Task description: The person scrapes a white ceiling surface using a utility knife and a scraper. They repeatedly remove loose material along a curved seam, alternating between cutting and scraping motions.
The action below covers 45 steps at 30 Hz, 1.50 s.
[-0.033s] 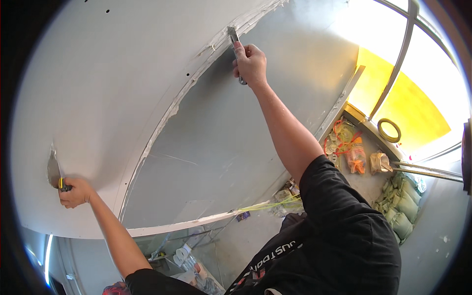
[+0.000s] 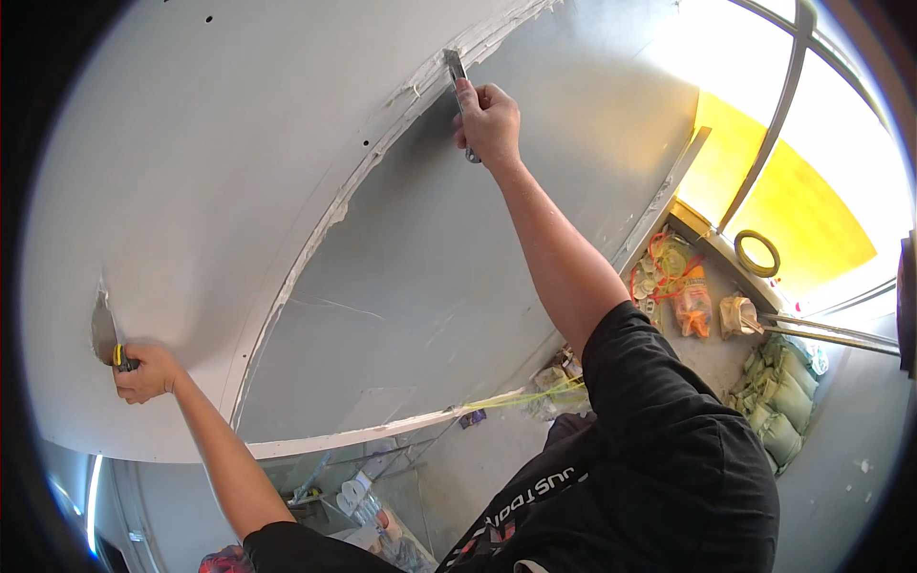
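Seam (image 2: pixel 336 212): my right hand (image 2: pixel 492 124) clamped on the cutter (image 2: pixel 455 67) at its upper stretch, left hand (image 2: pixel 146 374) clamped on putty knife (image 2: pixel 102 329) left of it — looks coated, ragged; dark dots (image 2: pixel 366 143) uncovered.

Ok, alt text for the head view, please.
A person's right hand holds a slim metal tool at the rough edge of a white panel, beside a grey surface; the left hand holds a broad scraper over the panel.

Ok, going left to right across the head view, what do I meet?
Scraper blade, left hand, right hand holding a narrow tool, orange package, green sacks.
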Each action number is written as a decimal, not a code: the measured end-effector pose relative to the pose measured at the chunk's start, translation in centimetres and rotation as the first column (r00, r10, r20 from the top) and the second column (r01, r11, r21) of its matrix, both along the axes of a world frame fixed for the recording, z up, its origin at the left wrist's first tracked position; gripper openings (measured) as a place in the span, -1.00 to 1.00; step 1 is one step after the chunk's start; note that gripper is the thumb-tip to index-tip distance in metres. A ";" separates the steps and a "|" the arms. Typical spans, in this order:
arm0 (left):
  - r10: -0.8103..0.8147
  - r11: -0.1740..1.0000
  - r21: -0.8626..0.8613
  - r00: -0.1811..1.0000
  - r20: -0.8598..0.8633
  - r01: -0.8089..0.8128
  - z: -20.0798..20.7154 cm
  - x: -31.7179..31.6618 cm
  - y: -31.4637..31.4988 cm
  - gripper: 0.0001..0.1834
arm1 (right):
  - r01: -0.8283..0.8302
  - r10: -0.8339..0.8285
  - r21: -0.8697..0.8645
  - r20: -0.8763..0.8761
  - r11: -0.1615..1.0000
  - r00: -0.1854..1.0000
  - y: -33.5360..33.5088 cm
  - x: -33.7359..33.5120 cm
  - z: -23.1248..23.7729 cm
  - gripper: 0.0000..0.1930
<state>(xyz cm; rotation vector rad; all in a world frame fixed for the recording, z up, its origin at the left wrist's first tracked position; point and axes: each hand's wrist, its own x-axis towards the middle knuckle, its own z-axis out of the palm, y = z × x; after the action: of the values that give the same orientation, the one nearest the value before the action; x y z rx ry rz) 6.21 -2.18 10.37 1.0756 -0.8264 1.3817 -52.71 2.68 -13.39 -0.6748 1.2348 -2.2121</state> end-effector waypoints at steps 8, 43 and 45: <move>-0.026 0.999 -0.042 0.999 0.039 0.027 -0.2 -0.6 -0.1 -0.66 | 0.113 -0.112 0.090 -0.014 0.990 0.994 -1.3 2.6 0.1 -0.55; -0.028 0.999 -0.027 0.999 0.037 0.029 -0.7 -0.5 0.0 -0.66 | -0.063 0.165 0.401 -0.226 0.914 0.960 5.3 11.6 -9.5 -0.54; -0.025 0.999 -0.021 1.000 0.019 0.025 -0.6 -1.1 -0.5 -0.66 | 0.073 0.007 0.329 -0.234 0.942 0.972 4.1 7.4 -12.0 -0.59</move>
<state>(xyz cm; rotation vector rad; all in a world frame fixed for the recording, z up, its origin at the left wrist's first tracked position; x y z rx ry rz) 5.08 -2.70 9.76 1.0336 -0.8346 1.3788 -45.27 6.78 -25.34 -0.7914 1.7032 -1.9171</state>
